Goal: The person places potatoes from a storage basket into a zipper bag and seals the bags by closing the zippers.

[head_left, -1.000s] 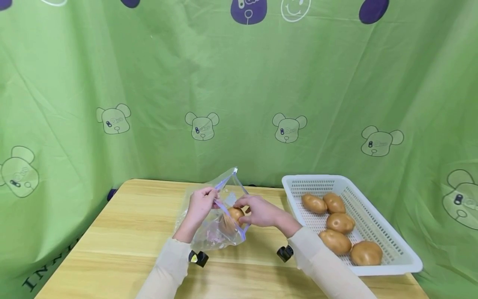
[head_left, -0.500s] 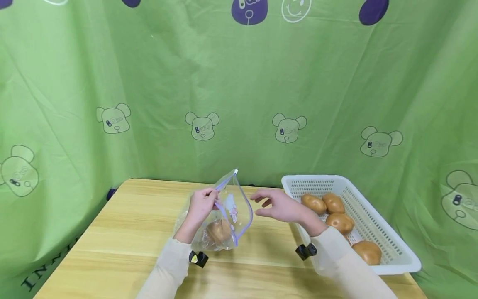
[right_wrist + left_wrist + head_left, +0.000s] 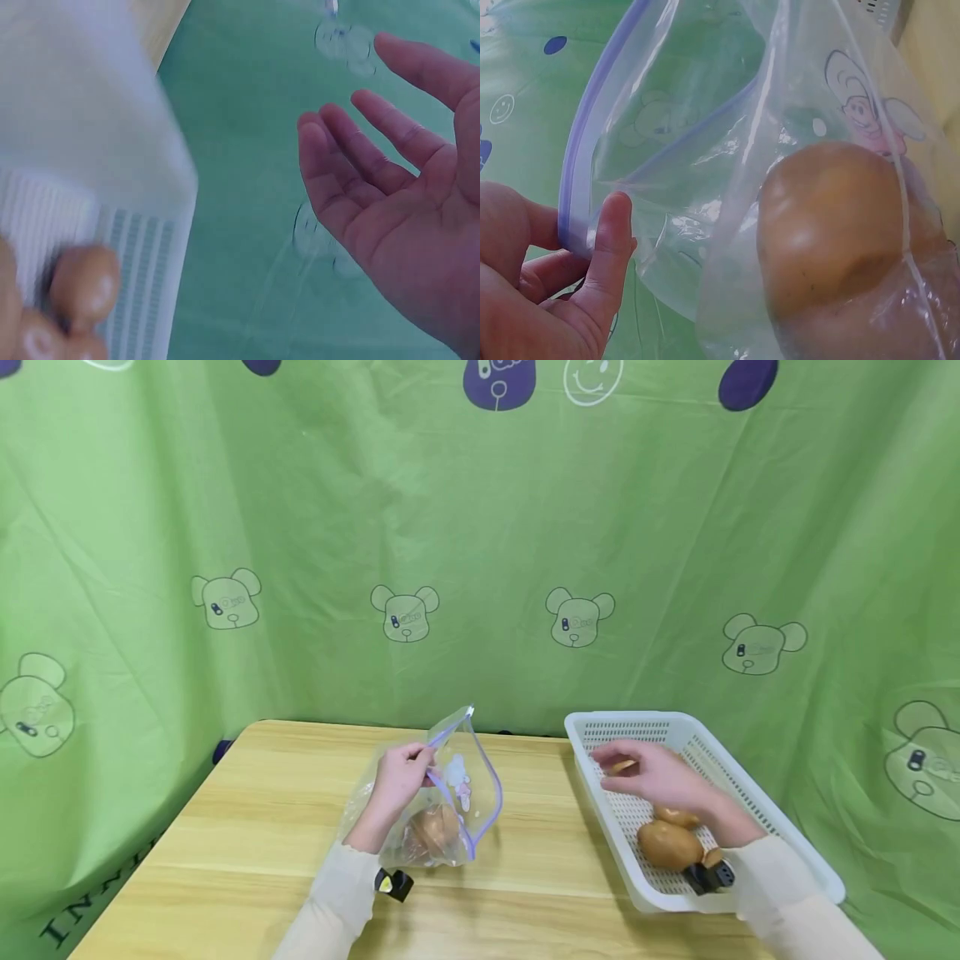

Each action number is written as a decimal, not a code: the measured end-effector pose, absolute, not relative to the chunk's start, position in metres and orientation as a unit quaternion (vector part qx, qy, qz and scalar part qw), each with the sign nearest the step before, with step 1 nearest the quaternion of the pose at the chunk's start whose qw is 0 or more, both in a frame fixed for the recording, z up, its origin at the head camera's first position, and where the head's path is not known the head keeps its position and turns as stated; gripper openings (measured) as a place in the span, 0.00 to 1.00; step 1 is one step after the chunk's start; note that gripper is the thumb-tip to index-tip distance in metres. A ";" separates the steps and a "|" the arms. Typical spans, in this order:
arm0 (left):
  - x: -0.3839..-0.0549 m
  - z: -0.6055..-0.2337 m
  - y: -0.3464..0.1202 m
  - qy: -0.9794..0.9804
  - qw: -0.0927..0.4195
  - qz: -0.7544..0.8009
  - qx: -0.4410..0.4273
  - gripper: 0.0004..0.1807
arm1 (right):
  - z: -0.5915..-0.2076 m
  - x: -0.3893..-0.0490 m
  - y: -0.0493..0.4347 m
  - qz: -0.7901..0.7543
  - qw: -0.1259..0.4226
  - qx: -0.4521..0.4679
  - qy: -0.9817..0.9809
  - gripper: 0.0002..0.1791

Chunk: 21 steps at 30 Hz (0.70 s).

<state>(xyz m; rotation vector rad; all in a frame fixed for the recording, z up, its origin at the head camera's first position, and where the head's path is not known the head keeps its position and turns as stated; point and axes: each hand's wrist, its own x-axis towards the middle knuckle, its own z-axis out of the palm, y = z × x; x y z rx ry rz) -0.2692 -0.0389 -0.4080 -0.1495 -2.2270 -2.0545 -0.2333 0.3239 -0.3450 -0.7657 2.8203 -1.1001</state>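
The left hand (image 3: 401, 776) pinches the bag (image 3: 735, 180), whose mouth could collapse if that slackens; the right hand (image 3: 654, 772), fingers parted, holds nothing.

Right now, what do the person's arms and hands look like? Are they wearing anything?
The left hand and right hand are bare, without gloves. Long, pale cream sleeves cover the arms down to about the wrists. By each wrist is a small, black, blocky device; the left one has a yellow spot. I can't see any cables.
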 end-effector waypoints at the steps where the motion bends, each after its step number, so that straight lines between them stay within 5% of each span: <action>1: -0.269 -0.408 -0.039 -0.732 0.053 -0.678 -0.048 0.11 | -0.346 -0.232 0.331 -0.351 0.003 -0.247 0.903 0.23; 7: -0.269 -0.410 -0.039 -0.725 0.053 -0.685 -0.050 0.11 | -0.358 -0.224 0.367 -0.322 -0.028 -0.257 0.911 0.24; 21: -0.266 -0.411 -0.042 -0.733 0.053 -0.677 -0.042 0.12 | -0.400 -0.205 0.419 -0.335 0.015 -0.237 0.912 0.27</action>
